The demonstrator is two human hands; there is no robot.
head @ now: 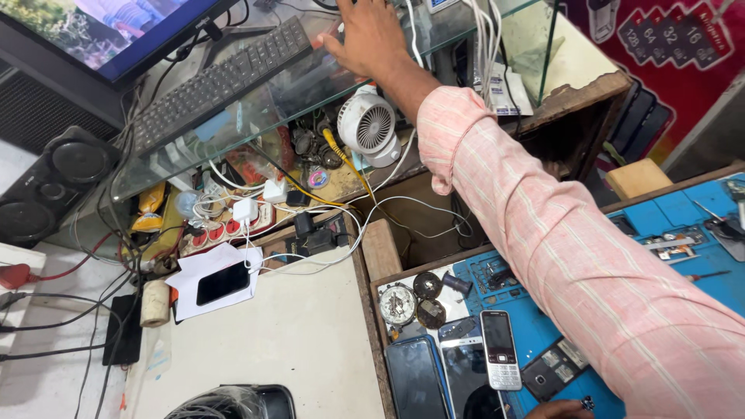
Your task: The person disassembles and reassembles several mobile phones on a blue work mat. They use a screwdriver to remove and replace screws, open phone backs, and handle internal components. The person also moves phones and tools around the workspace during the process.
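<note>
Head view: right hand [371, 35] stretched far forward, arm nearly straight in a pink striped sleeve, palm down, fingers loosely spread on the clear glass shelf [256, 101], holding nothing. It sits just right of the black keyboard [221, 77] lying on that shelf, beside hanging white cables [485, 39]. Small white round fan [371, 126] sits under the shelf, just below the wrist.

Left hand [560, 409] barely in frame at the bottom edge, over the blue repair mat [683, 209]; can't tell its grip. Silver keypad phone [500, 349] lies just up-left of it on the bench.
</note>
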